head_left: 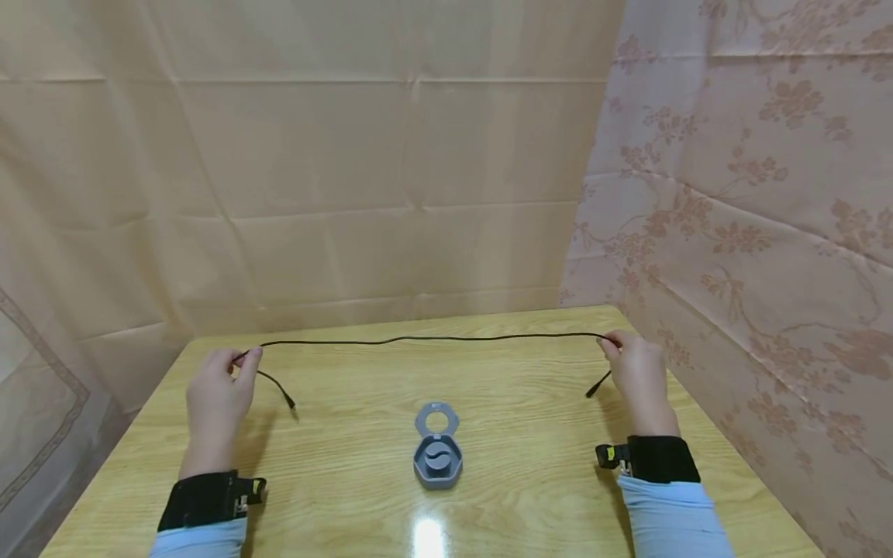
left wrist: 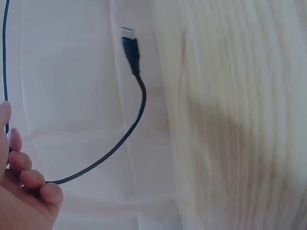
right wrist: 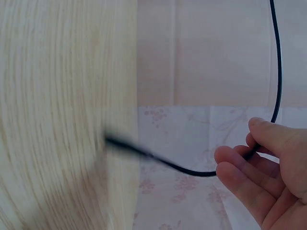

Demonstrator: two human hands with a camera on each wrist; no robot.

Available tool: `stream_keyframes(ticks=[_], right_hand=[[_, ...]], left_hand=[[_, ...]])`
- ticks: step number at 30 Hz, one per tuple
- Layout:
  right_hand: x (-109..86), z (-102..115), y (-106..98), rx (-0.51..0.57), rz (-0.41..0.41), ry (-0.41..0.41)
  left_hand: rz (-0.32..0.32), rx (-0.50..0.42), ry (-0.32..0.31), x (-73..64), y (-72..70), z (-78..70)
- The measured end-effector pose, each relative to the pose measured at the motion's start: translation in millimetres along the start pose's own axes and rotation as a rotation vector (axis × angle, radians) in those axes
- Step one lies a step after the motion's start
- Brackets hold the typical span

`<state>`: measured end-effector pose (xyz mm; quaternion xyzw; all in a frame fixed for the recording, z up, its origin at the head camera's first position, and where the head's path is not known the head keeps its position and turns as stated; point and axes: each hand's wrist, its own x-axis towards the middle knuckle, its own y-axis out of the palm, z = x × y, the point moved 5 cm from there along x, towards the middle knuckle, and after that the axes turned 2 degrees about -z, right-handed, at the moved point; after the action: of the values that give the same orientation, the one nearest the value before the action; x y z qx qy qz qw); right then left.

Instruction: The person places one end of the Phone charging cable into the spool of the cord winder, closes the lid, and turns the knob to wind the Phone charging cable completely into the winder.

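Black cable [head_left: 432, 338] spans the gap between two hands, held above the wood-grain counter [head_left: 335, 473]. Both forearms reach forward, well apart, one toward each side of the counter. The left hand [head_left: 222, 391] pinches the cable between thumb and fingers near one end; the right hand [head_left: 636, 380] pinches it likewise near the other end. The midspan is thin and nearly straight, with a slight wave. Beyond each grip a short tail curves inward and ends in a moulded plug: the left plug [left wrist: 131, 52] has a silver metal tip; the right plug [right wrist: 125, 144] is blurred in its wrist view. Between the forearms, a grey hexagonal case [head_left: 438, 479] rests on the counter, its ring-shaped lid [head_left: 422, 423] swung open on the far side.
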<state>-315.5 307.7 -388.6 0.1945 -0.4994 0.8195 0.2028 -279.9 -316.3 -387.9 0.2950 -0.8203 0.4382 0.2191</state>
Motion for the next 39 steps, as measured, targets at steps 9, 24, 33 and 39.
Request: stream_keyframes(ticks=[9,24,33,39], right_hand=[[0.0,3.9,-2.5,-0.006,0.021,0.023],[-1.3,34.4,4.7,0.214,-0.030,-0.027],[-7.5,64.6,27.8,0.352,0.091,-0.115],[-13.3,79.8,42.5,0.317,0.193,-0.211]], left_hand=[[-0.051,-0.001,-0.081,2.7,-10.0,11.2],[0.075,-0.132,-0.122,1.5,2.0,-9.5],[0.323,-0.103,-0.119,-3.2,19.4,2.1],[0.530,-0.083,-0.141,-8.3,34.3,13.6]])
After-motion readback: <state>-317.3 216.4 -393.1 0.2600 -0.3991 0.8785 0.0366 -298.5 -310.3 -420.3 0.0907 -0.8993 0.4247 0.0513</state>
